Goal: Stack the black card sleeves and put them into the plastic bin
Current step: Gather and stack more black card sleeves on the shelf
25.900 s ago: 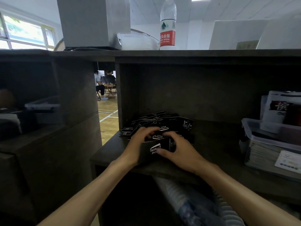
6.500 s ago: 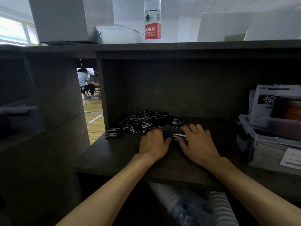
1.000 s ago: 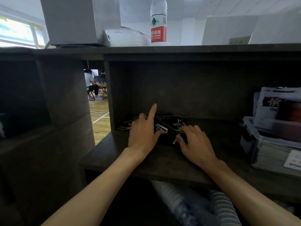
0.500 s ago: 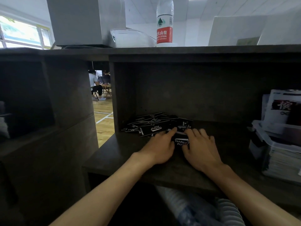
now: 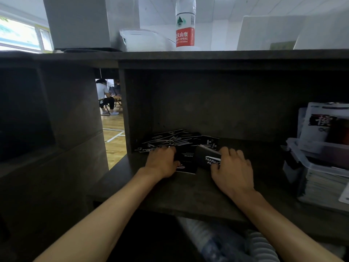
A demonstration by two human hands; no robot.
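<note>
Hands: two, both on the dark shelf (image 5: 188, 191). Left hand (image 5: 162, 161) lies knuckles-up with fingers curled onto a flat black sleeve (image 5: 186, 163). Right hand (image 5: 233, 167) grips one tilted stack of sleeves (image 5: 206, 157), thumb at its near edge. Loose black card sleeves (image 5: 175, 138) lie scattered just behind both hands; count unreadable in the gloom. One plastic bin (image 5: 306, 163) stands well right, cut off by the frame. One water bottle (image 5: 185, 23) stands on top.

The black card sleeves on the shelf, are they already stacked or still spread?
Mostly spread: loose black card sleeves fan out at the back, while the right hand holds only a small stack.
</note>
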